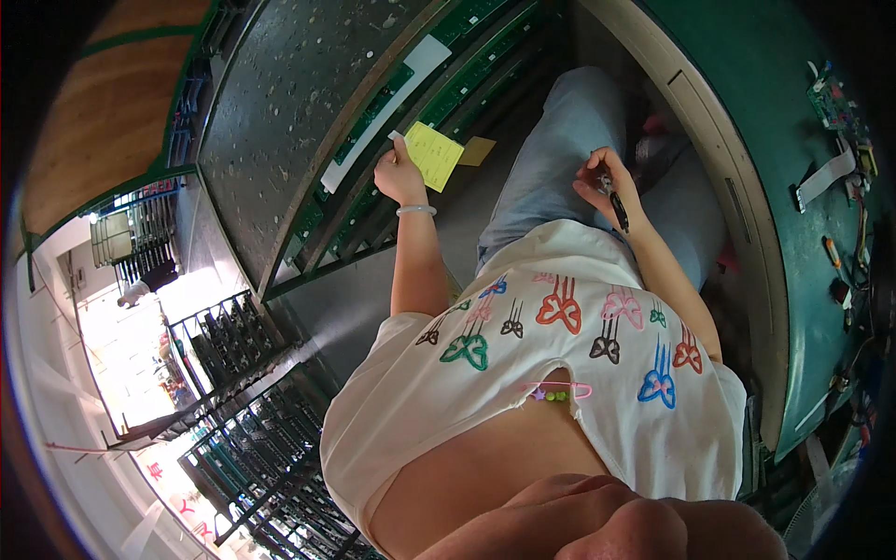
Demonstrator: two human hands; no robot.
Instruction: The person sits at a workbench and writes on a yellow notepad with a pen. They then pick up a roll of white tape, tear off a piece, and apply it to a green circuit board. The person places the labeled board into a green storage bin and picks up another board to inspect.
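My left hand (pixel 399 179), with a pale bracelet at its wrist, is closed at the edge of a yellow paper slip (pixel 435 157) that has handwriting on it. A small white bit (pixel 395 136) sticks out at the thumb tip; I cannot tell what it is. Held over my lap, my right hand (pixel 609 182) has its fingers curled round a black pen (pixel 617 205), which points back toward me. Just beyond the yellow slip shows a darker tan card (pixel 478 151).
Green circuit boards (pixel 467 82) stand in rows in a rack at my left, with a long white strip (pixel 387 112) along them. On the right, a green bench (pixel 775 308) bears a circuit board (pixel 833 101), a ribbon cable (pixel 828 175) and tools. More loaded racks (pixel 271 448) stand lower left.
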